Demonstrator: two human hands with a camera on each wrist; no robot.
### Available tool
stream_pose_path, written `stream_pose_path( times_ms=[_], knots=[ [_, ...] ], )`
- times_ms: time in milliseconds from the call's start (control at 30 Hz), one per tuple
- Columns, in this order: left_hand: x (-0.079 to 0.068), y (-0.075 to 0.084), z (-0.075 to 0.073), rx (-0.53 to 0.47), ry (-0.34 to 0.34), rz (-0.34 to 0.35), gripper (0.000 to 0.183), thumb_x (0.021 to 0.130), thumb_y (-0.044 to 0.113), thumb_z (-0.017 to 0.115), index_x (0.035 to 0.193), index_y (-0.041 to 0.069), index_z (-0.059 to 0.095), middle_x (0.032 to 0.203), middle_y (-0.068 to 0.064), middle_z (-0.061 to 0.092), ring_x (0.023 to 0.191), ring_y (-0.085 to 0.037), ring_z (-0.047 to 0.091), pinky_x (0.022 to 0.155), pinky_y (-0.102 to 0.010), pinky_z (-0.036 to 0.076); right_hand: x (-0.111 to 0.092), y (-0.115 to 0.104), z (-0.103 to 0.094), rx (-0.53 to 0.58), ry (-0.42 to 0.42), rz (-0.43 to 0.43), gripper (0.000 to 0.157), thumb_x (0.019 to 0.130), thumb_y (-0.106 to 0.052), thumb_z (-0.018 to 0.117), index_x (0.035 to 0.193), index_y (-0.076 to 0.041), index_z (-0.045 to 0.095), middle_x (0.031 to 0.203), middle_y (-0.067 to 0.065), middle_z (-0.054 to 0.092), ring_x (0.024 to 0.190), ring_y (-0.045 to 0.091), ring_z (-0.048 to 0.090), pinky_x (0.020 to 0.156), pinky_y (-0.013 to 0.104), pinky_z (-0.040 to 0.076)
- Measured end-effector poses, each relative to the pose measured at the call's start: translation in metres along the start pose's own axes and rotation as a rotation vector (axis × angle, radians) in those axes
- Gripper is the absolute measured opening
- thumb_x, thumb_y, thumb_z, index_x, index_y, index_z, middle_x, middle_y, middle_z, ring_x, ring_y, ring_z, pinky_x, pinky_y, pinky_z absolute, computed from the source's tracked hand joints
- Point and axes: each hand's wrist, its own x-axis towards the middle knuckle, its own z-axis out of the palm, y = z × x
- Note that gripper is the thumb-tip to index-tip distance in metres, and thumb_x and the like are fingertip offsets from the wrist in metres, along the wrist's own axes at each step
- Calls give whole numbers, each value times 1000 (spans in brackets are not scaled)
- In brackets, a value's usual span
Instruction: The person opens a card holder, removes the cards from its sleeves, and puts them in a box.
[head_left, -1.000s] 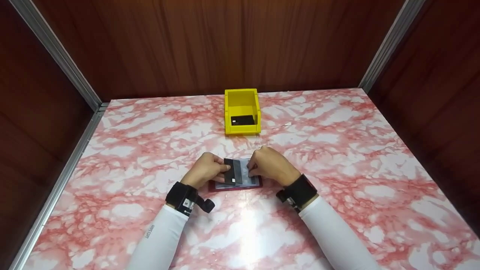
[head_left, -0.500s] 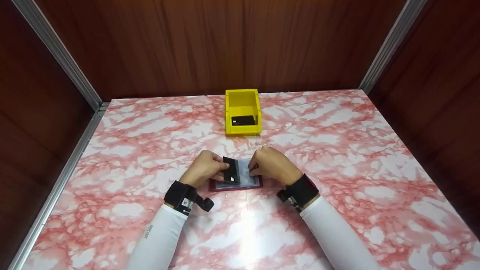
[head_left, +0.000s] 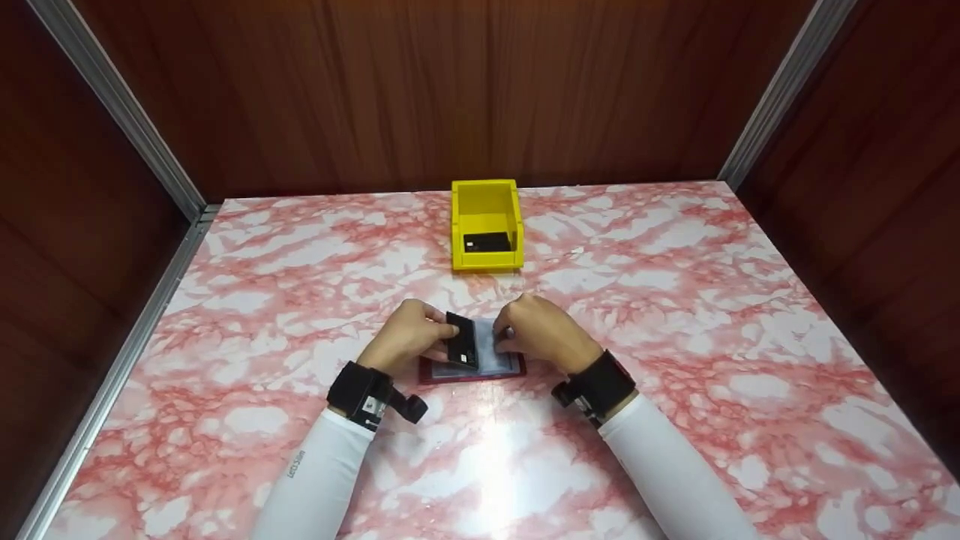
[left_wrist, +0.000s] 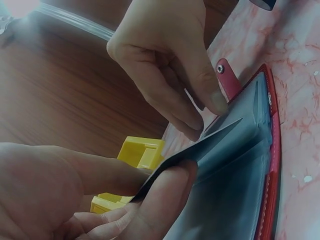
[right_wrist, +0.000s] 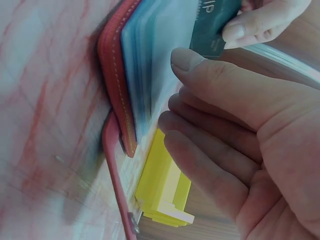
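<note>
Right now, the left hand [head_left: 405, 339] sits at 9 o'clock of an open red card holder [left_wrist: 268, 195], its thumb and fingers clamped on 1 black card [head_left: 461, 343]. That card is tilted up off the holder's clear sleeves [left_wrist: 217, 202], its far edge close above them; whether that edge is inside a pocket, I cannot tell. At 2 o'clock, the right hand [head_left: 544, 328] has its fingers bent at the sleeves' border, with a gap showing behind the thumb tip; whether they pinch the plastic is unclear. A snap strap [left_wrist: 229, 82] juts from the holder at 12 o'clock in the left wrist view. Farther off at 12 o'clock on the desk [head_left: 675, 300], a yellow bin [head_left: 487, 261] contains dark card stock [head_left: 493, 241], perhaps more than 1 piece.

The step in hand looks like working the card at a sleeve's mouth, though its direction isn't clear. Either way, the next move calls for a steady sleeve and a card kept in line with it, so the thin plastic doesn't buckle.
</note>
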Motion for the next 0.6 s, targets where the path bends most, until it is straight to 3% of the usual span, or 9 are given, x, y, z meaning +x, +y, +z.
stream_pose_path(
  times_ms=[367,600],
  knots=[
    [-1,2,-7,48,17,22,30,97,7,74,122,-10,70,102,-16,74,59,-11,70,56,-22,61,0,0,3,27,-14,43,17,86,-16,93,100,-7,88,95,7,86,86,20,80,82,40,67],
    [-3,10,-24,12,38,74,25,101,7,68,121,-8,72,103,-13,74,81,-16,72,70,-27,66,-1,2,3,66,-19,69,15,87,-15,92,99,-7,88,92,6,85,83,16,78,81,38,67]
  ],
)
